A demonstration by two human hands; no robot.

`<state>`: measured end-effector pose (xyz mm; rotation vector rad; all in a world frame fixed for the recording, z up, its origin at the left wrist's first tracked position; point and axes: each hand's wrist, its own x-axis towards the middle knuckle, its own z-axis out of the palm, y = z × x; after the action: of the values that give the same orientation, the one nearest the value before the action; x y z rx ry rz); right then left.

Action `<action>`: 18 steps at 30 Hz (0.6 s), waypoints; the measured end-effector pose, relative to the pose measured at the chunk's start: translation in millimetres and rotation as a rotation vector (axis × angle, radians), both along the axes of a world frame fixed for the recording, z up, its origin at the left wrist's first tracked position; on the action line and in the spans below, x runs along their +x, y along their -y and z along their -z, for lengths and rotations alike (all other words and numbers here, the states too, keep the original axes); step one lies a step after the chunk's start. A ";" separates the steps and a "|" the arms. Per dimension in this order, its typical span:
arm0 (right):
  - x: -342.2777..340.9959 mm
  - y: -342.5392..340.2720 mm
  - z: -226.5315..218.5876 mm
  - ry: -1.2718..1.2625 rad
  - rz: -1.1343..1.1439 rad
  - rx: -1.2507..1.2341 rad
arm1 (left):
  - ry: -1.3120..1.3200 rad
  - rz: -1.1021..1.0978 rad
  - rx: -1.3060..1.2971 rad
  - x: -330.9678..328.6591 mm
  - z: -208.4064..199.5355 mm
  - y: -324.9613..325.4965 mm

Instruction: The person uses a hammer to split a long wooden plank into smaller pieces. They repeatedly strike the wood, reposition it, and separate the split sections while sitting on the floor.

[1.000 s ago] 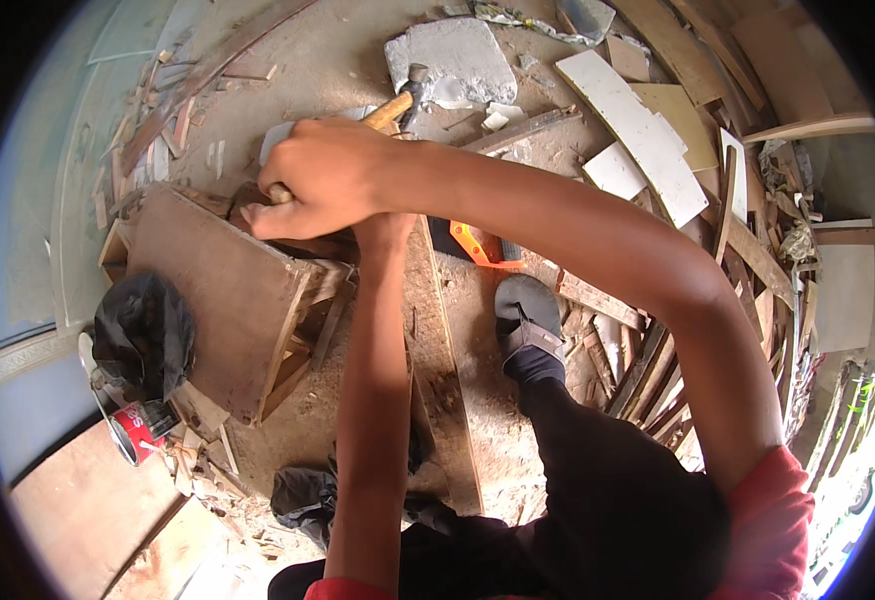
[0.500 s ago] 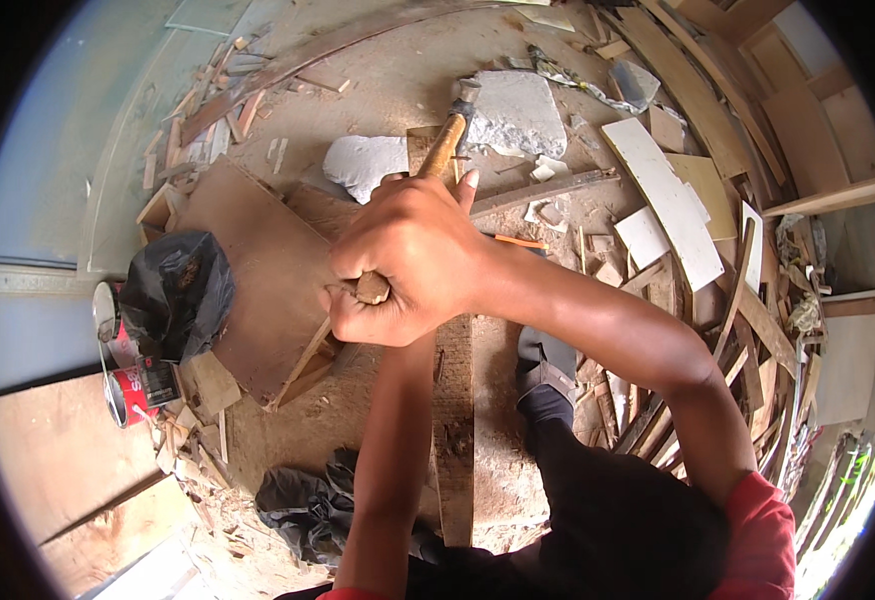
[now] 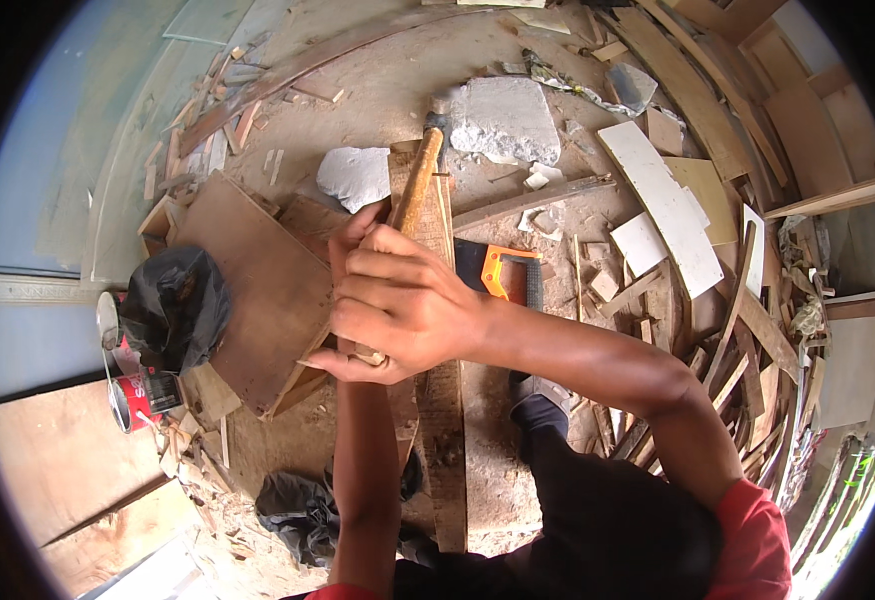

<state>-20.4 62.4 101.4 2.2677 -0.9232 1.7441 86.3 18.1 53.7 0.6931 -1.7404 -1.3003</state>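
Observation:
My right hand (image 3: 398,305) is closed around the wooden handle of a hammer (image 3: 421,185). Its metal head is at the far end of a long wooden plank (image 3: 446,440), which runs from near my body away from me. A small nail (image 3: 442,175) sticks out by the hammer's head end. Behind and below the right hand, my left hand (image 3: 346,242) is largely covered; the fingers that show bend against the plank's left edge. Just right of the plank lies a saw (image 3: 498,270) with an orange and black handle.
Chunks of pale concrete (image 3: 508,118) lie past the plank. A brown panel (image 3: 248,300), a black plastic bag (image 3: 178,300) and a red tin (image 3: 133,400) are at the left. Scrap boards (image 3: 663,200) pile up on the right, close to my foot.
The hammer and both hands have shifted left and a little nearer me. The handle's butt end has tipped down. The plank has moved slightly left, and the saw's orange handle has come into sight.

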 end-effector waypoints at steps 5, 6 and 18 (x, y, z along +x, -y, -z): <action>-8.1 -0.4 -4.3 -0.097 -0.007 0.020 | 0.040 0.143 -0.030 9.1 -14.3 16.3; -9.3 1.8 -2.6 -0.070 -0.002 -0.009 | 0.144 0.220 -0.087 12.7 -14.5 25.6; -11.9 21.9 -19.3 0.118 -0.076 0.025 | 0.053 -0.026 -0.115 -11.3 -1.9 21.1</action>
<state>-32.4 40.5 120.7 2.2644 -0.8955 1.9277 75.0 -3.0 55.6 0.6874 -1.8272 -1.1631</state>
